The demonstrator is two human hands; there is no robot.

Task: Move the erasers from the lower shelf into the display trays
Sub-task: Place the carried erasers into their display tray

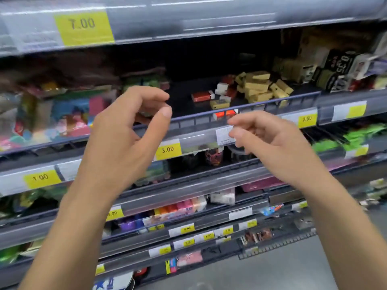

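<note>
Erasers (211,95), red and white, lie loose on the dark shelf (184,101) at about one o'clock from the left hand (125,130), beside a heap of yellow boxes (259,86). Both hands hover before the shelf rail (247,109), holding nothing; the left hand's fingers curl loosely, and the right hand (270,143), at four o'clock from the erasers, is likewise half-curled.

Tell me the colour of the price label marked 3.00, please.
The 3.00 price label is yellow with dark digits; the head view shows it.
</note>
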